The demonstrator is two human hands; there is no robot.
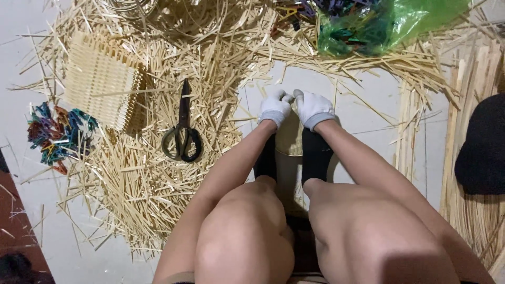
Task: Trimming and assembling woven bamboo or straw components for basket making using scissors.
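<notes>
Both hands: we see left hand (274, 107) and right hand (313, 108) gloved, fingers curled together – on what, we cannot tell.
Woven piece (290, 138): under our feet.
Scissors (182, 126): on strips, left – untouched.

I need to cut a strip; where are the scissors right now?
In the head view, the scissors lie on the straw litter left of the gloved left hand, just right of the woven mat, blades pointing away from the person.

Head view: worn on the person's head — looking steeply down
Range: close over knees, gloved hands, straw-littered floor (363, 113)
</notes>
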